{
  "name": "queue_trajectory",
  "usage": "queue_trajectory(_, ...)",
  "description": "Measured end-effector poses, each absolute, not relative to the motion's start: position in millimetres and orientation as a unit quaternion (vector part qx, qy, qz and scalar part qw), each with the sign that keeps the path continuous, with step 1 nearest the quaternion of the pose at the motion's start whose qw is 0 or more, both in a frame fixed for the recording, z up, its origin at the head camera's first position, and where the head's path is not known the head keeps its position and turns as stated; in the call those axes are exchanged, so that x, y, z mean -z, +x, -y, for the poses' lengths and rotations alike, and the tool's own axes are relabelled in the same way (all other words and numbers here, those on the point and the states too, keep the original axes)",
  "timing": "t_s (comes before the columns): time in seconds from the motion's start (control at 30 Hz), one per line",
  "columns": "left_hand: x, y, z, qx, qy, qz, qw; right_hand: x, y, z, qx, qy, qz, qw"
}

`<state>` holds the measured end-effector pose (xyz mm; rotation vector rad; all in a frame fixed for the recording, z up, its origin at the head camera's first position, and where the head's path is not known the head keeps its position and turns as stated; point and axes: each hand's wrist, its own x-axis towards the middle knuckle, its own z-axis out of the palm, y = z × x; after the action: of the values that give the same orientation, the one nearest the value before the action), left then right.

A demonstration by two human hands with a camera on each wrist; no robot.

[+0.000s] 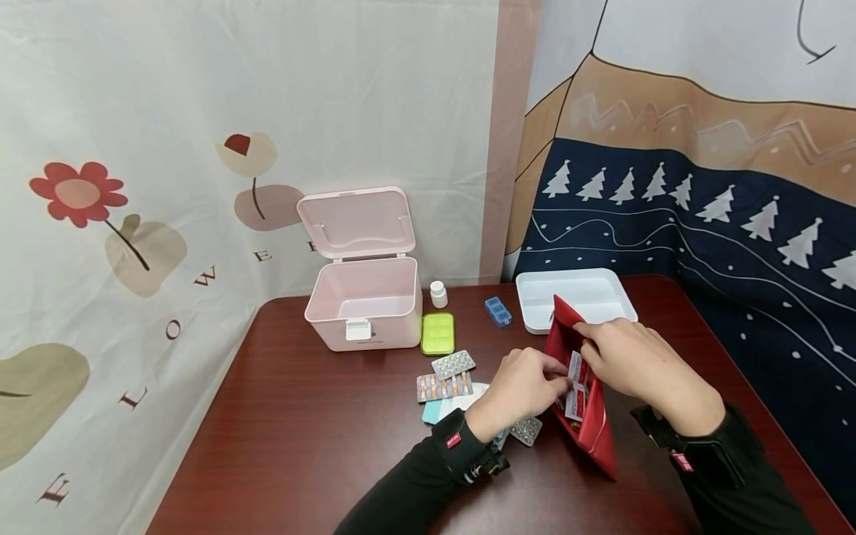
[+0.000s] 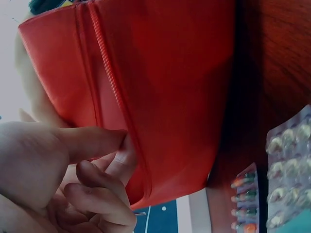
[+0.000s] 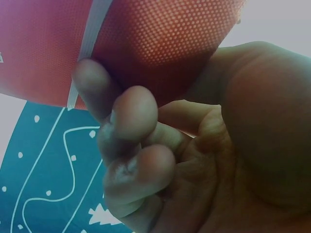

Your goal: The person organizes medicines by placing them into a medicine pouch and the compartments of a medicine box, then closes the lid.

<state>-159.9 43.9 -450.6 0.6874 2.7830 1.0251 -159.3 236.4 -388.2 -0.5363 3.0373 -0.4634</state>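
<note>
A red zip pouch (image 1: 598,438) is held upright and gaping over the table, with white-and-red packets (image 1: 575,397) showing inside. My left hand (image 1: 518,386) pinches the pouch's left opening edge; in the left wrist view its thumb and index fingertips meet at the corded rim. My right hand (image 1: 635,357) grips the opposite side, thumb inside the mouth and curled fingers (image 3: 136,114) on the mesh outer face. Below and left of my left hand lie an orange capsule blister pack (image 1: 444,386), a silver blister pack (image 1: 453,363) and another pill blister (image 1: 526,431), partly covered by my wrist.
A pink lidded box (image 1: 374,327) stands open at the back left. Beside it are a white bottle (image 1: 438,294) and a green case (image 1: 438,334). A blue pill organizer (image 1: 498,311) and a white tray (image 1: 582,293) sit behind the pouch. Fabric hangs behind the table.
</note>
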Motion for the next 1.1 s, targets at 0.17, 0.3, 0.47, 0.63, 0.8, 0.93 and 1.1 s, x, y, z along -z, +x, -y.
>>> queue_trajectory(0.17, 452.8, -159.2, -44.6, -0.315, 0.244, -0.917, 0.042, 388.9, -159.2, -236.6, 0.144, -0.176, -0.974, 0.003)
queue_trajectory(0.3, 450.5, -162.4, -39.0, -0.346, 0.236, -0.906, 0.057, 388.9, -159.1, -236.5, 0.144, -0.176, -0.974, 0.002)
queue_trajectory(0.47, 442.7, -170.2, -25.2, -0.378, 0.241, -0.891, 0.063, 388.3, -159.7, -236.3, 0.142, -0.176, -0.974, 0.003)
queue_trajectory(0.63, 433.3, -178.2, -10.8, -0.399, 0.24, -0.882, 0.067, 387.2, -159.7, -236.3, 0.142, -0.17, -0.975, 0.012)
queue_trajectory(0.8, 428.5, -184.7, -1.0, -0.387, 0.225, -0.892, 0.059, 386.5, -160.4, -236.8, 0.141, -0.167, -0.976, 0.012)
queue_trajectory(0.93, 429.4, -189.4, 5.0, -0.337, 0.216, -0.915, 0.052, 386.6, -160.8, -237.3, 0.139, -0.167, -0.976, 0.012)
queue_trajectory(1.1, 436.0, -195.1, 12.3, -0.213, 0.234, -0.946, 0.064, 387.3, -159.8, -237.4, 0.141, -0.165, -0.976, 0.016)
